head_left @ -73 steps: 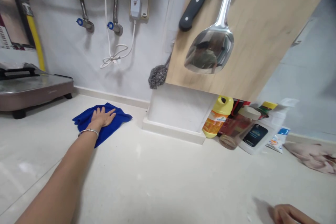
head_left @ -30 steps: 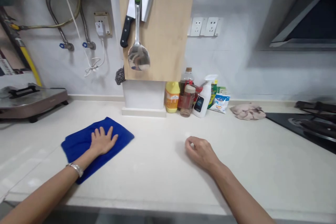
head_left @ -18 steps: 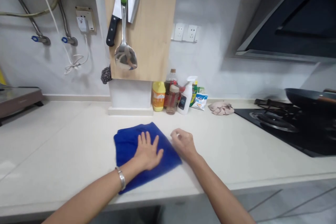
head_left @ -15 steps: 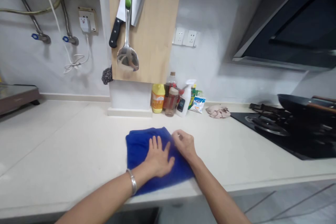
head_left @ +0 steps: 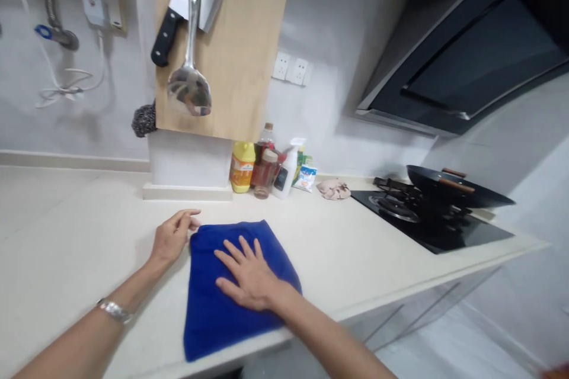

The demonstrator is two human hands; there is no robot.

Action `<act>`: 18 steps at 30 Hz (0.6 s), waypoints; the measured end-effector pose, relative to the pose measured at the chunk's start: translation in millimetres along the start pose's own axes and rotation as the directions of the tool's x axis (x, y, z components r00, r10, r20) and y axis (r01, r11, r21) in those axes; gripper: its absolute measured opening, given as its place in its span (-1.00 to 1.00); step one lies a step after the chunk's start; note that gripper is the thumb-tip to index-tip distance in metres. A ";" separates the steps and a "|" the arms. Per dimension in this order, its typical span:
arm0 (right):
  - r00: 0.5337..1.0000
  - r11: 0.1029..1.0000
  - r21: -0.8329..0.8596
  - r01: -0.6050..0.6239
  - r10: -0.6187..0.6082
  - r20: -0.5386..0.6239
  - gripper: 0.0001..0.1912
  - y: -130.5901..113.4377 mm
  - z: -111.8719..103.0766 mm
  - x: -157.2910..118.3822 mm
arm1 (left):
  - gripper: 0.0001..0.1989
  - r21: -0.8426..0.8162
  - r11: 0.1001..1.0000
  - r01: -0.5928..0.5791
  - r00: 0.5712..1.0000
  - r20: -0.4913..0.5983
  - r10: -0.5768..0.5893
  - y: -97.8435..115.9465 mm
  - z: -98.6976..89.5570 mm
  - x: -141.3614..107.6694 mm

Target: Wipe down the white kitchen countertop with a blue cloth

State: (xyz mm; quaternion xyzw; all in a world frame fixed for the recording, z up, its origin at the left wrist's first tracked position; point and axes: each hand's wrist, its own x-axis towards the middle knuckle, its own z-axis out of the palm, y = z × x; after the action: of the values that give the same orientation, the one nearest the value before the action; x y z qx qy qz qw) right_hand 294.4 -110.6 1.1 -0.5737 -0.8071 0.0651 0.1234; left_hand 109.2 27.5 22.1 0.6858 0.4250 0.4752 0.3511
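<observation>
A blue cloth (head_left: 222,320) lies spread on the pale countertop (head_left: 329,254), its near edge at the counter's front edge. My right hand (head_left: 249,275) rests flat on the cloth with its fingers spread. At the cloth's far left corner is my left hand (head_left: 172,237), its fingers partly bent and apart, with nothing seen in it. A silver bracelet (head_left: 114,310) circles the left wrist.
Along the wall stand a yellow bottle (head_left: 242,169), a brown jar (head_left: 265,174), a white spray bottle (head_left: 287,172) and a crumpled rag (head_left: 334,189). A wok (head_left: 453,186) sits on the black stove (head_left: 471,234). A cutting board (head_left: 240,53) hangs above.
My left hand has moved off the cloth to its far left corner. My right hand has gone from the right edge onto the cloth and opened flat. The view has turned right.
</observation>
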 end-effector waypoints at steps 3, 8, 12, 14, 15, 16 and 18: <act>0.997 0.999 0.006 -0.038 0.038 0.071 -0.26 2.3 -6.0 -10.6 | -0.47 0.054 0.999 0.000 1.000 -0.009 0.000 -9.6 -6.1 -3.3; 0.990 0.994 0.015 -0.109 0.107 0.096 -0.15 31.4 -21.5 -52.7 | -0.50 0.157 0.987 0.027 0.996 0.080 -0.040 -7.4 -0.1 -7.0; 0.976 0.979 -0.034 -0.201 0.203 0.083 -0.22 70.0 -33.3 -90.2 | -0.45 0.253 0.967 -0.032 0.978 0.205 -0.022 -11.0 10.2 -11.1; 0.964 0.965 -0.052 -0.257 0.260 0.055 -0.24 93.0 -38.7 -108.2 | -0.44 0.281 0.954 -0.102 0.950 0.313 0.009 -13.5 15.2 -15.2; 0.956 0.956 -0.060 -0.287 0.289 0.042 -0.24 105.3 -41.4 -117.2 | -0.44 0.286 0.947 -0.145 0.928 0.370 0.030 -14.1 17.4 -17.8; 0.946 0.945 -0.070 -0.319 0.322 0.028 -0.25 118.1 -44.0 -126.3 | -0.45 0.285 0.940 -0.189 0.904 0.423 0.053 -14.0 19.4 -20.6; 0.918 0.914 -0.093 -0.394 0.396 -0.001 -0.26 145.4 -48.8 -145.1 | -0.50 0.271 0.923 -0.273 0.851 0.515 0.101 -11.8 22.5 -26.4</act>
State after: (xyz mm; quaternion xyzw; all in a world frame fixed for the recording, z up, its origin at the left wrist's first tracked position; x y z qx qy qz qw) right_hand 485.2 -200.6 -6.0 -0.7293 -0.6778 0.0566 0.0742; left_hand 122.7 6.2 -4.5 0.8718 0.3261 0.2381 0.2772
